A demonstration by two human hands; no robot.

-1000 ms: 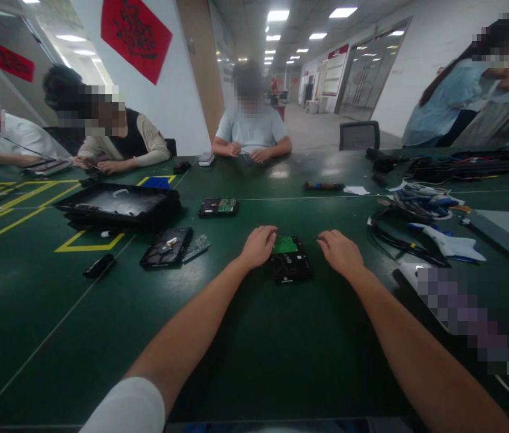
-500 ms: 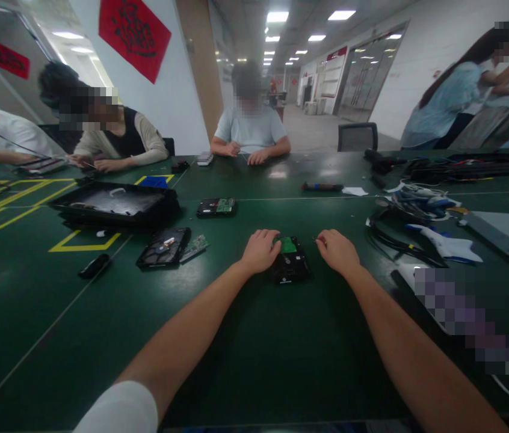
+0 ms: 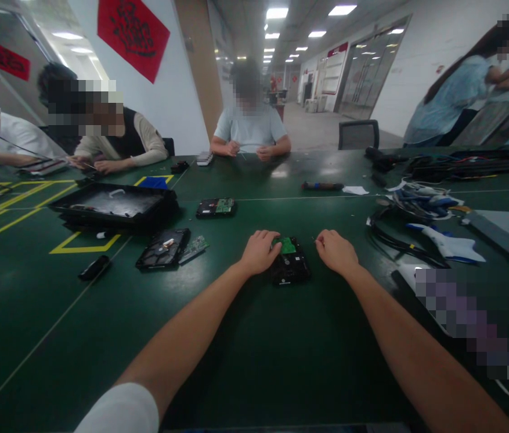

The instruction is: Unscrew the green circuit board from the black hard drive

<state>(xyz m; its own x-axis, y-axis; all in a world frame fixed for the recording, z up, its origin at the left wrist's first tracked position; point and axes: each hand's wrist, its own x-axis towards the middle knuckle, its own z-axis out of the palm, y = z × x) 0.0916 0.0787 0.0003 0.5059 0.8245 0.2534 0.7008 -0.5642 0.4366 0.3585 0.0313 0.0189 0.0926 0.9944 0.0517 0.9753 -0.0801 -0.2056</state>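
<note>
A black hard drive [image 3: 291, 269] with a green circuit board [image 3: 287, 245] at its far end lies flat on the table in front of me. My left hand [image 3: 260, 251] grips the drive's left side, thumb and fingers near the board; the fingers' far side is partly hidden. Just right of the drive, apart from it, is my right hand [image 3: 334, 249]. Its fingertips are pinched together, and a tiny tip of something pokes out on the left, too small to name.
Left of me lie another hard drive [image 3: 162, 249], a loose circuit board [image 3: 194, 249] and a black tray [image 3: 112, 201]. A further drive [image 3: 216, 207] sits beyond them. Cables [image 3: 423, 201] and a grey metal box [image 3: 507, 228] are on the right. A co-worker [image 3: 251, 129] sits opposite.
My hands and the drive stay in place. Across the table, the co-worker's hand on the right side of the view has lifted slightly and shifted right.
</note>
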